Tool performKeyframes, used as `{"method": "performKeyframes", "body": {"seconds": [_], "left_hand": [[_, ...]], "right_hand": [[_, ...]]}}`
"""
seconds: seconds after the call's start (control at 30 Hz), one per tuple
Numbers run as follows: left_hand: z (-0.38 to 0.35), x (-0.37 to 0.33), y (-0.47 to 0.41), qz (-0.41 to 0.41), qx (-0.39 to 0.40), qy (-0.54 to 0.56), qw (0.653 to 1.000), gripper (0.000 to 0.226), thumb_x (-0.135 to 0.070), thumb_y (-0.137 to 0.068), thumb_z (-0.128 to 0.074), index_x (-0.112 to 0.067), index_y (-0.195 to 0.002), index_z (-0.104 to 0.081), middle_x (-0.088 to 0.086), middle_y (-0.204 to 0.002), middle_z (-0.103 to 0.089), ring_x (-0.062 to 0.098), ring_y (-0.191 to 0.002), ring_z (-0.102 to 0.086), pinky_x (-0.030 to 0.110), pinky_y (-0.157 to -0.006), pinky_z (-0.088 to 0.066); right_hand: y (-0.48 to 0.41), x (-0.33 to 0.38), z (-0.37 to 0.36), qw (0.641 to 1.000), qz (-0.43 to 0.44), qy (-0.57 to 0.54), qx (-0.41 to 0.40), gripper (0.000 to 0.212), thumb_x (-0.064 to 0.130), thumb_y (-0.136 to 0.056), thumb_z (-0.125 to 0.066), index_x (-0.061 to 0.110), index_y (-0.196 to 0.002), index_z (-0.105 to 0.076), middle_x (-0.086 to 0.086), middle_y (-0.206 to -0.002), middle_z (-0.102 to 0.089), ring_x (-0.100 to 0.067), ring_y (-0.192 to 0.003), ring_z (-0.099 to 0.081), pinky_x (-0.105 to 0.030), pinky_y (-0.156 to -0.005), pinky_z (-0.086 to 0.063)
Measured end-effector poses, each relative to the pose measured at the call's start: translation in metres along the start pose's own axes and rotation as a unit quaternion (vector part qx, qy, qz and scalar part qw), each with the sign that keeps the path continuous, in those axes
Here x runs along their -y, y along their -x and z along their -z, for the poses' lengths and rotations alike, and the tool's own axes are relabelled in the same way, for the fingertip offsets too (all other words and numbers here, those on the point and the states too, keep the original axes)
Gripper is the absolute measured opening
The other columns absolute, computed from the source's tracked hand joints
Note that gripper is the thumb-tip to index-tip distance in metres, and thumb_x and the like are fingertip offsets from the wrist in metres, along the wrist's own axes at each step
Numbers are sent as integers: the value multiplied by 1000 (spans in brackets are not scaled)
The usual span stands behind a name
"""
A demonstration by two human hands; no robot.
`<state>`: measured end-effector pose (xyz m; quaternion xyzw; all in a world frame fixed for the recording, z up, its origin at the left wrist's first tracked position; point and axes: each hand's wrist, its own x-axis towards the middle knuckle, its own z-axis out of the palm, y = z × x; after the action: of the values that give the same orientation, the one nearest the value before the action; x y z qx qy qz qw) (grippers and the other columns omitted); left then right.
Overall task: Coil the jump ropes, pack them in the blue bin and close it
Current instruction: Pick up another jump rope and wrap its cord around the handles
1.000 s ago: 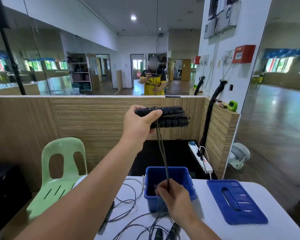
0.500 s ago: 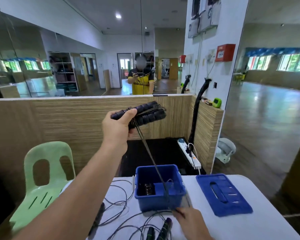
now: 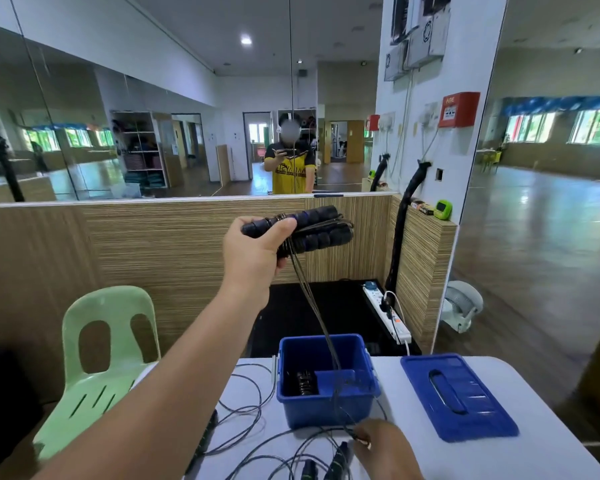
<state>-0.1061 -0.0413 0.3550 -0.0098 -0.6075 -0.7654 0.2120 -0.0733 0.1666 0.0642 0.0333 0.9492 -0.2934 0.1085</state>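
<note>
Mid-coil: gripping handles [image 3: 321, 230] in left hand [image 3: 253, 261], pinching cord [image 3: 312, 306] below with right hand [image 3: 381, 448]; one coil [image 3: 303, 382] in blue bin [image 3: 326, 414], loose ropes [image 3: 250, 403], lid [image 3: 458, 396] pending.

Bin [image 3: 326, 412] on table [image 3: 407, 396]; lid [image 3: 465, 403] right of it; chair [image 3: 110, 344] left

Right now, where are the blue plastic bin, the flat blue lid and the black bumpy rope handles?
Blue plastic bin [image 3: 309, 410], head view, front wall.
Flat blue lid [image 3: 478, 407], head view, top face.
Black bumpy rope handles [image 3: 321, 239], head view, lower handle's grip.
</note>
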Motion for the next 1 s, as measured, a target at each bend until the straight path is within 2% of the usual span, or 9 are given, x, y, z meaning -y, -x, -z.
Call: {"method": "performKeyframes", "body": {"seconds": [0.07, 0.17, 0.27, 0.33, 0.5, 0.63, 0.7, 0.83, 1.0], "left_hand": [[0, 5, 2, -7, 8, -11, 1000, 34, -21, -83, -83, -15, -94, -52, 21, -110, -67, 20, -71, -59, 18, -45, -46], [-1, 13, 6, -18, 17, -26, 999, 34, -19, -83, -84, -14, -95, -52, 18, -104, -66, 18, -69, -59, 18, -45, -46], [-1, 20, 8, -19, 25, -30, 999, 35, -18, -83, -84, -14, -95, -52, 10, -98, -63, 17, -73, -60, 19, -48, -48], [-1, 23, 10, -11, 29, -23, 999, 34, -17, -83, -84, -14, -95, -52, 8, -97, -63, 17, -77, -61, 19, -49, -49], [-5, 28, 17, -8, 48, -22, 999, 35, -16, -82, -85, -13, -96, -52, 4, -85, -59, 15, -64, -56, 22, -47, -47], [-6, 32, 19, -22, 59, -30, 998, 36, -15, -78, -87, -14, -90, -53, 2, -78, -58, 14, -62, -56, 25, -51, -52], [-6, 31, 20, -10, 62, -14, 998, 35, -16, -79, -86, -15, -89, -52, 2, -78, -59, 12, -61, -57, 25, -51, -52], [-2, 33, 19, 25, 58, -8, 998, 33, -24, -79, -86, -18, -88, -55, 4, -83, -60, 19, -70, -59, 26, -51, -49], [5, 40, 20, 101, 39, 20, 994, 36, -36, -76, -87, -17, -93, -61, 7, -89, -65, 25, -76, -59, 29, -53, -49]], "right_hand": [[0, 3, 3, 998, 38, 12, -58, 18, 41, -94, -61, 32, -109, -65, 4, -114, -66, -13, -104, -62, -24, -97, -49], [10, 16, 18, 995, 79, 18, -55, 39, 48, -86, -68, 28, -119, -68, 7, -118, -64, -10, -108, -60, -23, -93, -48], [19, 40, 39, 979, 164, -70, -95, 29, 54, -77, -75, 31, -95, -72, 19, -94, -66, 6, -89, -59, -17, -78, -51], [28, 56, 51, 969, 148, -160, -116, 30, 54, -81, -76, 41, -105, -66, 24, -107, -63, 8, -102, -57, -11, -82, -46], [46, 129, 96, 871, 211, -440, -59, 19, 23, -103, -58, 27, -117, -69, 4, -109, -77, -13, -107, -70, -31, -95, -56], [61, 170, 116, 796, 223, -563, -5, 34, 22, -109, -41, 11, -99, -72, -11, -73, -64, -25, -64, -61, -46, -72, -58], [62, 175, 114, 794, 218, -568, 2, 36, 26, -110, -39, 10, -91, -64, -5, -64, -48, -17, -51, -42, -36, -54, -46], [67, 170, 101, 805, 217, -551, 9, 30, 29, -110, -38, 15, -84, -47, 1, -60, -34, -12, -50, -26, -26, -46, -22], [74, 162, 84, 835, 211, -508, 6, 34, 28, -110, -36, 17, -80, -48, 3, -61, -33, -11, -51, -25, -22, -46, -24]]}}
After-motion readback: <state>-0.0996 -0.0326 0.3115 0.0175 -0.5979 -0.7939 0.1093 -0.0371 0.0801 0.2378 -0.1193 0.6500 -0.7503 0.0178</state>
